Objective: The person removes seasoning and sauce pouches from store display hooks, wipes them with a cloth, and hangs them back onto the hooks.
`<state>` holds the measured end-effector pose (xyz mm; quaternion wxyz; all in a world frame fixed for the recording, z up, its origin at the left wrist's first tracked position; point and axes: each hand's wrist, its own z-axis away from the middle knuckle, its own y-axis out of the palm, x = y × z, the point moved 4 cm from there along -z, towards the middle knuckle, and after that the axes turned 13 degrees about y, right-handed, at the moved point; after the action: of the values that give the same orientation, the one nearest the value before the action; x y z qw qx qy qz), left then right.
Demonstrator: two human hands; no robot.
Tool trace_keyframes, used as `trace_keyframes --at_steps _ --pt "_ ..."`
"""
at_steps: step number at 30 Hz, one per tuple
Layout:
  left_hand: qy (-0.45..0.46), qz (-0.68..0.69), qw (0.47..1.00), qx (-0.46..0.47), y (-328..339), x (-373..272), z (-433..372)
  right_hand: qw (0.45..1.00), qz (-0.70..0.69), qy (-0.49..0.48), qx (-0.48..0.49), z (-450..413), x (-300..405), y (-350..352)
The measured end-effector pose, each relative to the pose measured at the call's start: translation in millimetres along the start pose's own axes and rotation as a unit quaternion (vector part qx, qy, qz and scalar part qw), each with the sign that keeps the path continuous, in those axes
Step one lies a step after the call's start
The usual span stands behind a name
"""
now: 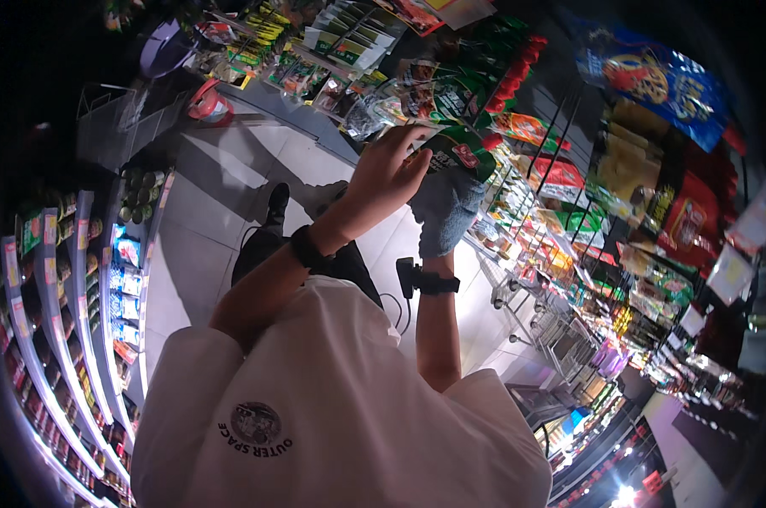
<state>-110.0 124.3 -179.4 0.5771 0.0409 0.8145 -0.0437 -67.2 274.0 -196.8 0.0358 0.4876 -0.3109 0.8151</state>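
Note:
My left hand [389, 168] is bare, with a black band on its wrist. Its thumb and fingers are apart at the left edge of a dark green food packet [449, 152]; whether they pinch it cannot be told. A grey knitted glove covers my right hand [448, 206], which grips the lower part of this packet; its fingertips are partly hidden. A black strapped device [426, 279] sits on the right wrist. More green packets [449, 95] hang just beyond, beside a hook rod bearing red clips [515, 73].
Racks of hanging packets [561, 178] curve along the front and right. A large blue bag [665, 76] hangs at upper right. Lit shelves [110, 305] stand at left. A red container [210, 105] and wire basket [113, 120] are at upper left, a wheeled metal cart [557, 336] at right.

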Motion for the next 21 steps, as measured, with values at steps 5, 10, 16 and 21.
trace_keyframes --at_steps 5,10,16,21 --pt "-0.063 0.063 0.995 -0.032 20 28 -11 0.98 0.17 -0.08 0.065 -7 27 9" --pt "-0.058 0.088 0.989 -0.1 23 37 -28 0.978 0.184 -0.054 0.078 -15 20 20" --pt "-0.089 0.118 0.98 -0.136 39 48 -32 0.992 -0.07 0.021 0.1 -14 5 14" --pt "-0.073 0.101 0.981 -0.15 45 51 -32 0.996 -0.035 -0.006 0.082 -19 5 8"
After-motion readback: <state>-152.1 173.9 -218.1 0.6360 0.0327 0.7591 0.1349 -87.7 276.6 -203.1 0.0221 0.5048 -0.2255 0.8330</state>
